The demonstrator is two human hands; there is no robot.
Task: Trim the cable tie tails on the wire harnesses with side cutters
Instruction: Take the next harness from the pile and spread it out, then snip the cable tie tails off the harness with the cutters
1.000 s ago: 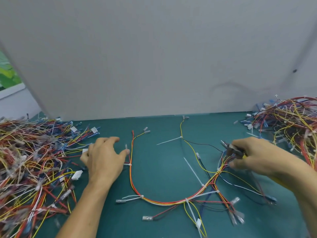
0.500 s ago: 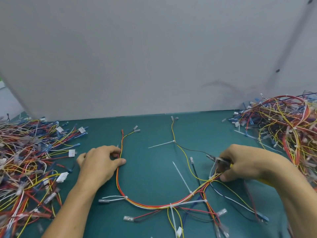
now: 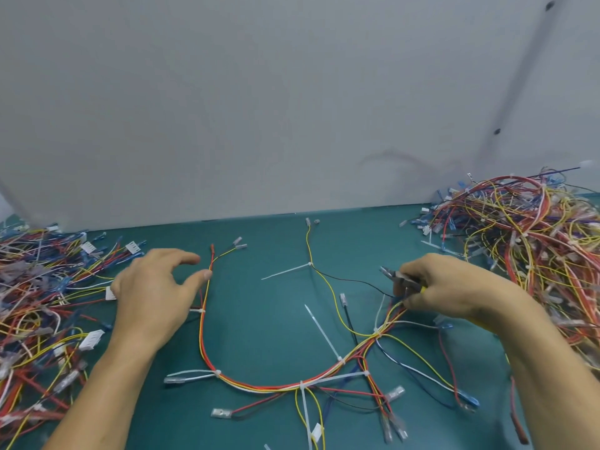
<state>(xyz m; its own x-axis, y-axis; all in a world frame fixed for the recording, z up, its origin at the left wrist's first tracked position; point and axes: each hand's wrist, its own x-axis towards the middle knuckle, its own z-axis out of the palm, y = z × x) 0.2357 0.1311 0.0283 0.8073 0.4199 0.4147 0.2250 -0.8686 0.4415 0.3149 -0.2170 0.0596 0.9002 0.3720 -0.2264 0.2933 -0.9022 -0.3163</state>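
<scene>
Right hand (image 3: 444, 287) swallows the side cutters (image 3: 397, 278), only the tip shows. Left pile (image 3: 39, 303) and right pile (image 3: 535, 248) run off-frame.

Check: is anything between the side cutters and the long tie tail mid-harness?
Only loose leads: a yellow wire and a black lead cross the gap between the side cutters in the right hand and the tie tail. Nothing else does.

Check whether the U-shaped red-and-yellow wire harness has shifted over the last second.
No. The U-shaped red-and-yellow wire harness stays put: its yellow far end still lies just short of the bottom edge of the grey wall.
</scene>
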